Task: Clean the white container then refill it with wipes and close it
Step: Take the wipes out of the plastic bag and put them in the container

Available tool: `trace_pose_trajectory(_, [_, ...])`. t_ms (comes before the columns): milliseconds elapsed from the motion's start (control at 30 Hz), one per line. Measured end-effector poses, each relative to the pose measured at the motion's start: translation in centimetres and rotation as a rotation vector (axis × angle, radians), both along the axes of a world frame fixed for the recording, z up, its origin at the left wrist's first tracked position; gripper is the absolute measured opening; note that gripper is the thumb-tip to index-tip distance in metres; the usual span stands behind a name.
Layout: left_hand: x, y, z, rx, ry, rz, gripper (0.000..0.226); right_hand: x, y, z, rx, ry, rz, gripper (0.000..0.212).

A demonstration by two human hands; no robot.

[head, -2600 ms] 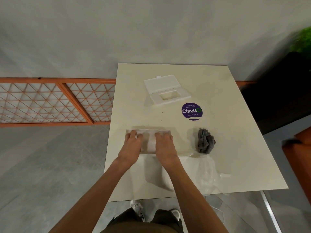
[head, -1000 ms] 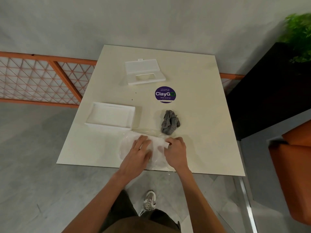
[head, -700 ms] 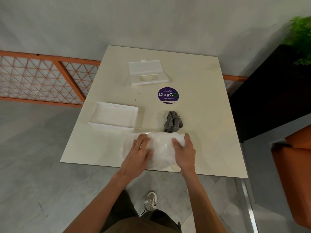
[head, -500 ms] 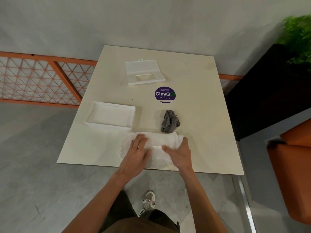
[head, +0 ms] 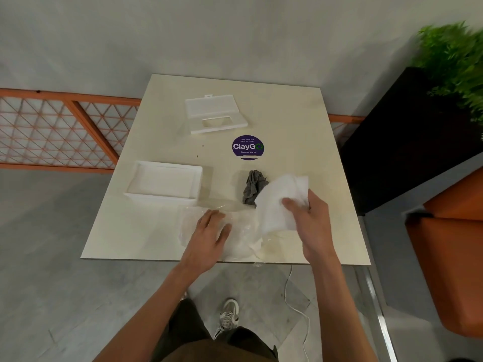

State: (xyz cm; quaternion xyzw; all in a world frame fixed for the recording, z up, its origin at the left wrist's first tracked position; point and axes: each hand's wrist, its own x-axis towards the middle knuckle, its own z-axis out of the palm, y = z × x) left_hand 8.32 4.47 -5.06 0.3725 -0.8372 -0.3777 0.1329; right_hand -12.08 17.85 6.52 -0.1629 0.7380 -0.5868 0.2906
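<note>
Wipes point(head: 277, 202): where are they sitting?

— I am holding the white stack in my right hand point(head: 307, 218), raised over the near right part of the table point(head: 300, 113), just beside the grey cloth point(head: 253, 185). My fingers point(head: 292, 203) are curling round its edge and pinching it.

— And your left hand point(head: 209, 236)?

— It is lying flat on the clear plastic wrapper point(head: 243, 231) at the table's near edge. Its fingers point(head: 213, 215) are straight and slightly spread, pressing the wrapper down.

— And the container point(head: 164, 182)?

— It is standing open near the table's left edge, well apart from the wipes. Its lid point(head: 214, 113) is lying farther back, near the purple sticker point(head: 247, 147).
</note>
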Motion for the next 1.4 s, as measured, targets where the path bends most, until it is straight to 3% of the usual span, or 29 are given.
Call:
trace_pose_trajectory(100, [-0.7, 0.1, 4.0, 0.365, 0.112, 0.129, 0.057, 0.7, -0.7, 3.4, -0.194, -0.058, 0.042, 0.019])
trace_pose_trajectory(200, [-1.2, 0.2, 7.5, 1.017, 0.581, 0.173, 0.063, 1.6, -1.4, 5.4, -0.305, -0.147, 0.064, 0.024])
trace_pose_trajectory(300, [-0.4, -1.0, 9.6, 1.231, 0.843, 0.26, 0.057, 2.3, -2.1, 4.9, -0.263, -0.117, 0.09, 0.026])
trace_pose_trajectory(400, [1.0, -2.6, 9.6, 1.029, 0.775, 0.305, 0.04, 3.3, -2.6, 2.0, -0.144, -0.023, 0.069, 0.031])
trace_pose_trajectory(567, [3.4, -4.4, 7.9, 0.64, 0.535, 0.338, 0.025, 5.3, -3.7, -2.1, 0.001, 0.106, 0.143, 0.076])
trace_pose_trajectory(633, [4.3, -5.3, 7.6, 0.567, 0.484, 0.39, 0.021, 6.1, -5.3, -2.8, 0.043, 0.191, 0.198, 0.08])
trace_pose_trajectory(833, [7.3, -10.1, 7.5, 0.367, 0.414, 0.56, 0.044, 8.3, -11.6, -3.5, 0.134, 0.361, 0.28, 0.052])
trace_pose_trajectory(967, [9.4, -14.7, 7.3, 0.281, 0.404, 0.58, 0.047, 9.7, -16.3, -4.2, 0.214, 0.429, 0.326, 0.032])
trace_pose_trajectory(1200, [11.6, -22.8, 6.4, 0.114, 0.103, 0.523, 0.019, 11.8, -22.7, -7.0, 0.364, 0.447, 0.341, 0.02])
trace_pose_trajectory(1400, [11.6, -26.9, 4.8, 0.168, 0.027, 0.333, 0.013, 12.8, -24.3, -8.0, 0.527, 0.558, 0.238, 0.015])
